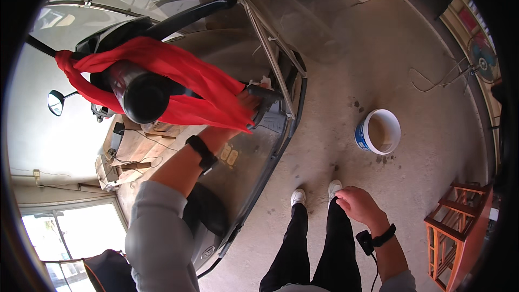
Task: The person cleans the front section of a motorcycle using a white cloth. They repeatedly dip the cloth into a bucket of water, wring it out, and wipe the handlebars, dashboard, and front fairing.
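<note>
My left hand (248,100) reaches in under a red cloth (190,69), which hides part of it. A pale crumpled rag (264,82) shows at its fingers, beside the black handlebar grip (265,92) of a small vehicle with a windshield frame. The red cloth is knotted around a black bar at the far left and hangs in a loop about a dark cylinder with a black end (146,97). Over my right leg, my right hand (361,207) hangs with its fingers curled in; nothing shows in it.
On the concrete floor stands a white and blue bucket (365,132) of murky water, with wet spots around it. A wooden rack (458,231) is at the lower right. A fan (482,63) with a loose cable stands farther back. The vehicle's metal frame (269,48) rises beside my left hand.
</note>
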A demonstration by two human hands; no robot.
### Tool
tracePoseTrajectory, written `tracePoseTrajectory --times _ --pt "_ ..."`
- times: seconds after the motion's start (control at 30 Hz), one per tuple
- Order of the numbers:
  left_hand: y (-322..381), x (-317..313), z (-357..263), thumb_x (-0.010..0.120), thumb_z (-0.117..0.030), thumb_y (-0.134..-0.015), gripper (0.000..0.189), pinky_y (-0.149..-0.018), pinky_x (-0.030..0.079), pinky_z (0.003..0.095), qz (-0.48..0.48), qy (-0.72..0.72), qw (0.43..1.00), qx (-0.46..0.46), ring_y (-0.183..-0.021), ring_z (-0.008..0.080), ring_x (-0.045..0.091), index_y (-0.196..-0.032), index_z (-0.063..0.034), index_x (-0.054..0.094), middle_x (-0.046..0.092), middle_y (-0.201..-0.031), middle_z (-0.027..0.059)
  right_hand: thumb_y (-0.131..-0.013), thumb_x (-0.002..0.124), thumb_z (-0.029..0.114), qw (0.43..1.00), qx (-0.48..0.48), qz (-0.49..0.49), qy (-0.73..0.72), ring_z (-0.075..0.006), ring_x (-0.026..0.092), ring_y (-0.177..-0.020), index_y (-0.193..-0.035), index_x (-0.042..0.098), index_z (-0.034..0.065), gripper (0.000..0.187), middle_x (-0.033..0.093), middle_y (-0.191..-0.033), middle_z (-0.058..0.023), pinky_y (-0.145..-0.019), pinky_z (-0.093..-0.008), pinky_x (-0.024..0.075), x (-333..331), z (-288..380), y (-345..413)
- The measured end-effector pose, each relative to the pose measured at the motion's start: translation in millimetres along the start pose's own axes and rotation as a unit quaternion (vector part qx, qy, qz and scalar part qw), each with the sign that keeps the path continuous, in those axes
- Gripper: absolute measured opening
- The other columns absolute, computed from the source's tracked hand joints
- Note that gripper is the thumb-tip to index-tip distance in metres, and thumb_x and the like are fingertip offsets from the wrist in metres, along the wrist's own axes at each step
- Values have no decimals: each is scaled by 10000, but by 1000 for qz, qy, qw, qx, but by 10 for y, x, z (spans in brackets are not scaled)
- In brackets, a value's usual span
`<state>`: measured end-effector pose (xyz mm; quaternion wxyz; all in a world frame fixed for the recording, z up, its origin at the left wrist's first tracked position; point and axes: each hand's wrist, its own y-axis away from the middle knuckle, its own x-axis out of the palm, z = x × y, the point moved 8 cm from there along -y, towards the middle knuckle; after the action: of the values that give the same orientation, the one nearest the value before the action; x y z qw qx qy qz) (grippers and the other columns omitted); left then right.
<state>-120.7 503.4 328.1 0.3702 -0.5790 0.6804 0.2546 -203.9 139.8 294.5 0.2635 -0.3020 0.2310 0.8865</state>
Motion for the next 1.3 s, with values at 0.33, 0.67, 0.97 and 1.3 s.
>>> tracePoseTrajectory --times 0.33,0.67,0.97,1.3 --pt "573 -141 -194 492 -204 -948 544 -1250 221 393 -31 -107 993 40 -1485 275 297 -1457 -19 434 382 -1570 108 -873 683 142 998 -2 65 28 -396 634 -847 -954 687 49 123 674 -884 -189 -744 -466 519 35 -168 54" --pt "719 -45 -345 507 -207 -884 623 -1270 157 414 -76 -537 838 -60 -1516 259 229 -1480 -47 424 361 -1587 83 -873 693 119 986 -33 134 96 -366 676 -868 -1008 682 29 163 708 -948 -169 -755 -418 541 -545 40 -82" --pt "842 -798 -451 614 -39 -923 615 -1182 286 519 -605 -60 752 -254 -1443 511 267 -1454 114 345 274 -1558 318 -913 695 126 969 -39 200 139 -300 717 -886 -1058 691 6 189 735 -975 -155 -793 -356 557 -673 348 -342" --pt "1063 -968 -679 661 104 -777 252 -928 487 433 -722 33 679 -128 -1060 398 551 -1021 49 631 581 -1089 165 -916 680 101 956 -83 229 164 -322 703 -867 -1060 677 11 171 711 -906 -169 -777 -356 547 -641 785 -531"
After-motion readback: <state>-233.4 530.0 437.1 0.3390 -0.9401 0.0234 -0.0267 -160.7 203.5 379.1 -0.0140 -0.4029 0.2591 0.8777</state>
